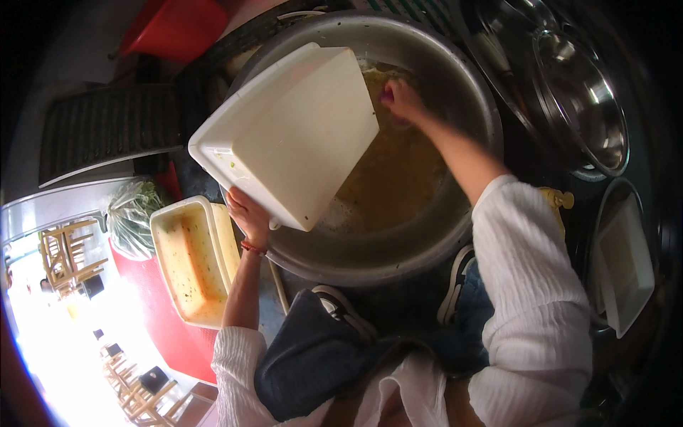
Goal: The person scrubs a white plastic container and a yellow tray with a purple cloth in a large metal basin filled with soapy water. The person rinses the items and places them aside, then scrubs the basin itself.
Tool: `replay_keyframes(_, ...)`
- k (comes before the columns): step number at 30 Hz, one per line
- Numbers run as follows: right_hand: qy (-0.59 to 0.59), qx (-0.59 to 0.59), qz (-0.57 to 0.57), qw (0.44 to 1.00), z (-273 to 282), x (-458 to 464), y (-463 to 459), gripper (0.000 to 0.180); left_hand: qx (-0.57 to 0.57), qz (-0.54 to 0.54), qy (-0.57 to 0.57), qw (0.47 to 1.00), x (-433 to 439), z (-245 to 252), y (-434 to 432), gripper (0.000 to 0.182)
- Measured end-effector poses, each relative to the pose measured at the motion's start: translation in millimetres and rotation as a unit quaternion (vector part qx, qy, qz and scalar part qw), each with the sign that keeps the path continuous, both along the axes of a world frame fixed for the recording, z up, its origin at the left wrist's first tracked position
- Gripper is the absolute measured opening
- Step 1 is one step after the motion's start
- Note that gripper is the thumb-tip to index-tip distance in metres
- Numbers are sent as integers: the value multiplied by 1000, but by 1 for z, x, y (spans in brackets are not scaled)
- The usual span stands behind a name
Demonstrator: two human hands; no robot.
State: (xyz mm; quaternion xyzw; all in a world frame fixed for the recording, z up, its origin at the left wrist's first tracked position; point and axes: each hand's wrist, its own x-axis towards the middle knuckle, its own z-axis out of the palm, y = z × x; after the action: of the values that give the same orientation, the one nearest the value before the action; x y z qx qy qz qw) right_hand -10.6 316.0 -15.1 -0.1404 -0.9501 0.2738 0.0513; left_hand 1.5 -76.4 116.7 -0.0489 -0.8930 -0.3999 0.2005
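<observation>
A large round metal basin (368, 272) stands before me with murky brownish water (395, 171) in it. My left hand (248, 216) grips the rim of a white rectangular plastic tub (304, 133), which is tilted over the basin with its outer bottom facing me. A few dark and green specks cling to the tub's outside. Above the water, beside the tub's far end, my right hand (403, 101) is closed around a purple thing (385, 97), mostly hidden by the fingers and blurred; it may be a scrubbing pad.
A soiled white tub (189, 267) stands at the left on a red mat (144, 293), near a plastic bag of greens (133, 213). Metal bowls (581, 101) lie at the right, above a basin holding a white tub (627, 267). A yellow bottle (557, 200) stands by my right sleeve.
</observation>
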Motion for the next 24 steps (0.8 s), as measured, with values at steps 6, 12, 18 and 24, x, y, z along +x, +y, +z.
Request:
replay_keyframes(6, 64, 201, 393, 895, 7, 63, -43, 43, 25, 28, -14, 999, -1, 13, -17, 38)
replay_keyframes(12, 72, -223, -87, 968, 26, 24, 13, 32, 60, 7, -50, 997, -8, 13, 15, 42)
replay_keyframes(18, 339, -267, 158, 888, 227, -21, -121, 29, 76, -3, -71, 995, -2, 41, 23, 38)
replay_keyframes(24, 378, -57, 151, 912, 254, -12, -190, 19, 68, -57, -49, 995, -3, 58, 45, 39)
